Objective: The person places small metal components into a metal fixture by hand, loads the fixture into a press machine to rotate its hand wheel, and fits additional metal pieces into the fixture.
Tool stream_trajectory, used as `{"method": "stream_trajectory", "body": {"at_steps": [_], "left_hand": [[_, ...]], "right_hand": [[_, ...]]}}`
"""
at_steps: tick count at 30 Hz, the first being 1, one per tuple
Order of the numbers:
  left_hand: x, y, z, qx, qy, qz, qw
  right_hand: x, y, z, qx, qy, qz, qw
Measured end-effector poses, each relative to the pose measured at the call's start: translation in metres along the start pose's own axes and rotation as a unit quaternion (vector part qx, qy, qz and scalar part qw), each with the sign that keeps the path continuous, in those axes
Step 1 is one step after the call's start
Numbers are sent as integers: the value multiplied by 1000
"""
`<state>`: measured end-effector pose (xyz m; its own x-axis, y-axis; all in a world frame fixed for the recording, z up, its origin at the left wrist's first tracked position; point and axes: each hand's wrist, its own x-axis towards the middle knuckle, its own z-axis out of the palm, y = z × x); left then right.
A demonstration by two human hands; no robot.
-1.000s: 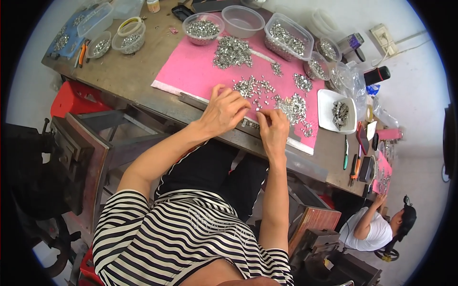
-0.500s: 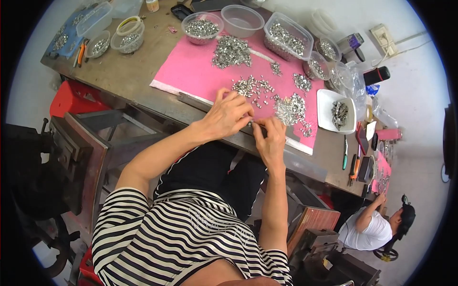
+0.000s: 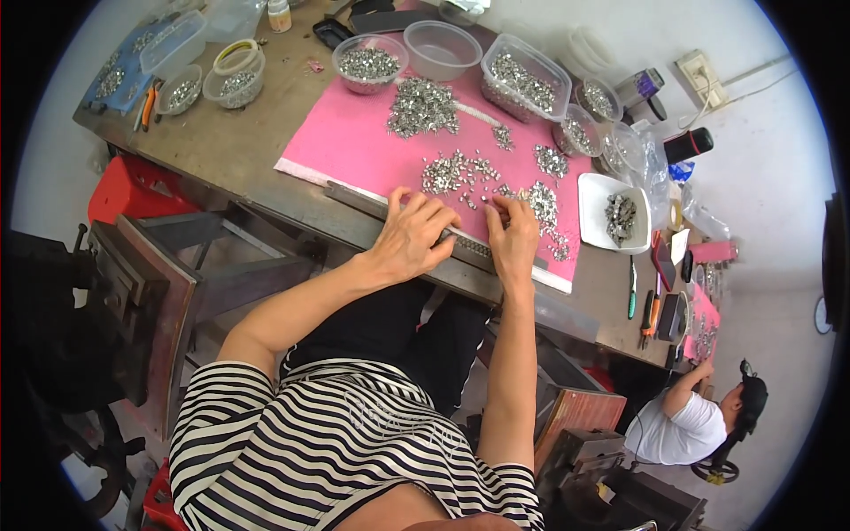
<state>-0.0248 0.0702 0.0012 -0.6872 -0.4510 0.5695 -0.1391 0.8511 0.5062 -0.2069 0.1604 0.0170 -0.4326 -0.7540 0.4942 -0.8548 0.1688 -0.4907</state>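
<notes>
Dish (image 3: 591, 212): metal pieces (image 3: 622, 219) | bowl (image 3: 370, 88): metal pieces | left fingers (image 3: 441, 216), right fingers (image 3: 522, 214): pinch unclear

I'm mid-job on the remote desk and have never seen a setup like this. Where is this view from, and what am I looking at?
There's no machine arm: these are a person's own bare hands, seen from a wide fisheye camera on their head, looking down. That's why straight edges bend.

The left hand is at a metal bar near the front edge of the table. The right hand is beside loose shiny pieces. Whether either pinches a piece is too small to tell.

The pieces lie in piles on a pink cloth. Behind are clear plastic tubs; to the right, a white dish holds more pieces. Another person sits at far right.
</notes>
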Motion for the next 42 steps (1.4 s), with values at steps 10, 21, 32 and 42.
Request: {"method": "stream_trajectory", "body": {"at_steps": [10, 21, 32, 42], "left_hand": [[47, -33, 25, 61, -15, 14, 998], [52, -39, 19, 23, -64, 23, 997], [28, -14, -3, -60, -14, 35, 997], [8, 3, 13, -34, -16, 68, 997]], "right_hand": [[14, 7, 13, -72, -53, -26, 996], [-36, -37, -16, 69, -53, -26, 996], [-32, -22, -15, 87, -54, -5, 995], [-6, 0, 5, -69, -26, 24, 997]]}}
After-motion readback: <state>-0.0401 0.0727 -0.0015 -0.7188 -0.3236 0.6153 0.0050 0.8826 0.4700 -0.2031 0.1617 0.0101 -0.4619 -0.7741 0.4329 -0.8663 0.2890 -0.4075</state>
